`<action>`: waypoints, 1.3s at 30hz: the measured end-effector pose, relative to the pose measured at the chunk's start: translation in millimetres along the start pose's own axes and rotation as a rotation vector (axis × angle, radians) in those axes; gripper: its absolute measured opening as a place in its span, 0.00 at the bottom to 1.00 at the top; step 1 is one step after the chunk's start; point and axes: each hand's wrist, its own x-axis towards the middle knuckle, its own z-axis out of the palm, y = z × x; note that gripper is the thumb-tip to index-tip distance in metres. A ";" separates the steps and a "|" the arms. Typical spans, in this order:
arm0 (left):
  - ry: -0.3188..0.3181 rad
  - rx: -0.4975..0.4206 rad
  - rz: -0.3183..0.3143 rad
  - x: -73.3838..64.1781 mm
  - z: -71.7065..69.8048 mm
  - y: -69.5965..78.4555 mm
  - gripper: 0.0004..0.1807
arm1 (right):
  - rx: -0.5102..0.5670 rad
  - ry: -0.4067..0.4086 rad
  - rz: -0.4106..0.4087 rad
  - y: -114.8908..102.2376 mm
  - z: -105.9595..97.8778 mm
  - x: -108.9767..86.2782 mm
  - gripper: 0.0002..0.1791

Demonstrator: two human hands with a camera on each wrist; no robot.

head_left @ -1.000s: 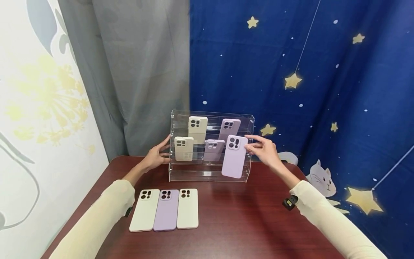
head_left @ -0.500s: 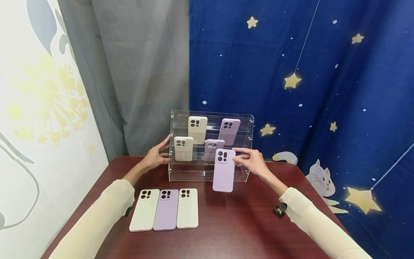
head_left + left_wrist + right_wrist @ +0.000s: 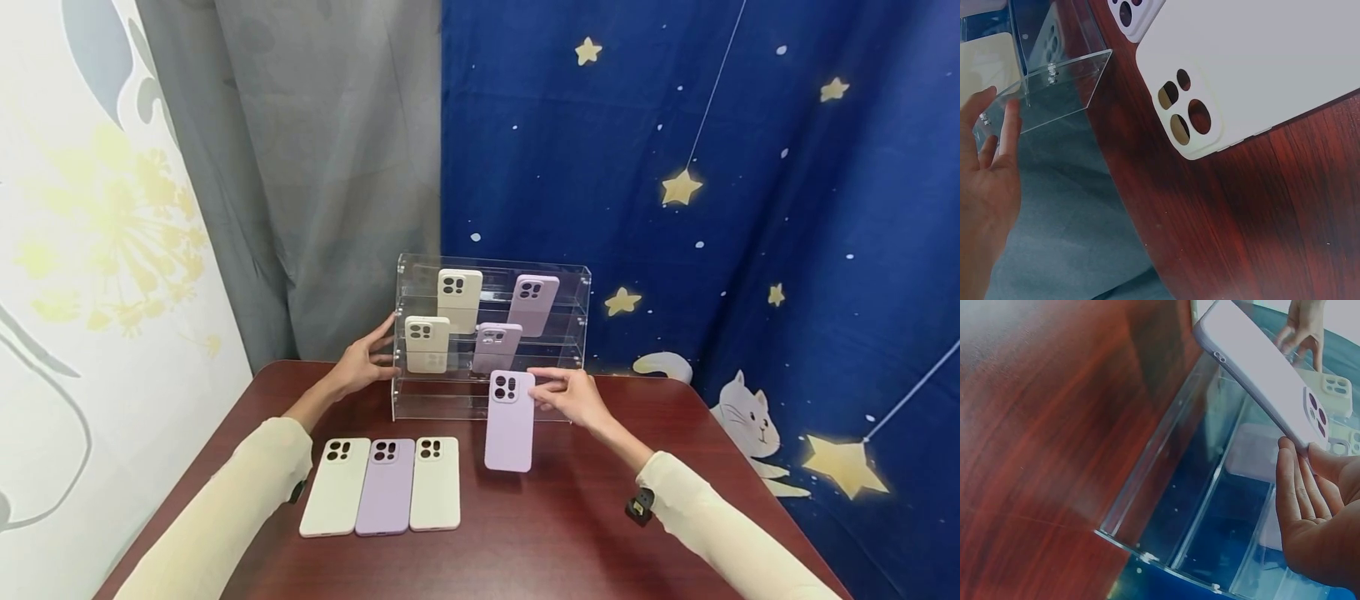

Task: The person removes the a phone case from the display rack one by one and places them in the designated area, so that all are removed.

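Note:
A lilac phone case [image 3: 510, 425] is pinched at its upper right corner between the thumb and fingers of my right hand [image 3: 573, 397]. It hangs upright above the table, in front of the clear acrylic stand [image 3: 435, 408]. In the right wrist view the case [image 3: 1260, 369] is tilted, with its camera cutouts near the fingertips. My left hand [image 3: 363, 362] touches the stand's left side panel with extended fingers, also visible in the left wrist view [image 3: 988, 181]. On the stand lean two cream cases, one upper [image 3: 459, 312] and one lower [image 3: 427, 354], and two lilac ones, upper [image 3: 534, 317] and lower [image 3: 495, 350].
Side by side on the dark red table [image 3: 600, 533] lie a cream case [image 3: 335, 492], a lilac case [image 3: 386, 492] and another cream case [image 3: 436, 492]. Behind the table hang a grey curtain [image 3: 345, 167] and a blue starry curtain [image 3: 562, 183].
My right hand has brought the lilac case away from the stand's right side, down and to the left, toward the table's front. The left hand stays at the stand.

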 end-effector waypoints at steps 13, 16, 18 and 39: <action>0.007 0.028 -0.012 0.9 0.0 4.4 0.64 | 0.107 -0.038 0.027 16.7 27.1 -7.1 0.23; 0.003 0.024 -0.014 1.0 0.6 3.4 0.64 | 0.115 -0.049 0.040 20.4 32.2 -8.9 0.24; 0.002 0.022 -0.016 1.1 0.9 2.6 0.63 | 0.111 -0.057 0.044 22.7 35.0 -9.8 0.24; 0.016 0.034 -0.016 -0.4 1.6 0.7 0.63 | 0.075 -0.080 0.122 43.0 59.4 -19.9 0.22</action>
